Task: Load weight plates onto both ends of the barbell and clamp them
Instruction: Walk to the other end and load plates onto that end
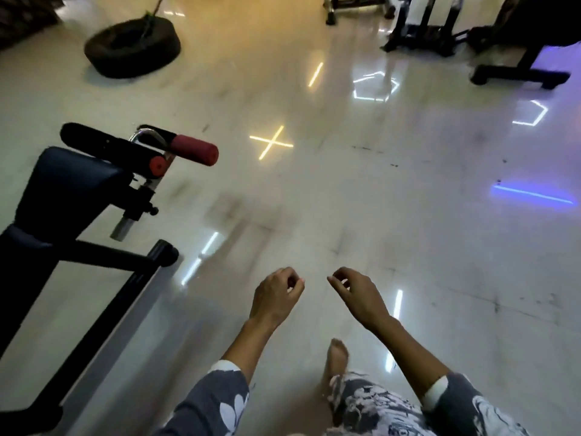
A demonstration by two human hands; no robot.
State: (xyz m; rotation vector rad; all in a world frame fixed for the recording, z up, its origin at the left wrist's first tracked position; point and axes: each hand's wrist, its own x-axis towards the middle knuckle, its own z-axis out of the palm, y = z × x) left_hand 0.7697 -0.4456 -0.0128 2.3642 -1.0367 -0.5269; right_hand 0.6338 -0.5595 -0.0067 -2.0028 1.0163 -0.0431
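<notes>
No barbell, weight plate or clamp is in view. My left hand (276, 295) and my right hand (358, 294) hang in front of me above the glossy floor, close together. Both have the fingers loosely curled and hold nothing. My bare foot (338, 357) shows below them, stepping on the floor.
A black bench (59, 196) with red foam rollers (195, 149) stands at the left, its frame running along the floor. A black tyre (132, 47) lies at the far left. Machine bases (424, 39) and a black stand foot (518, 73) sit at the far right. Ceiling lights reflect off the tiles.
</notes>
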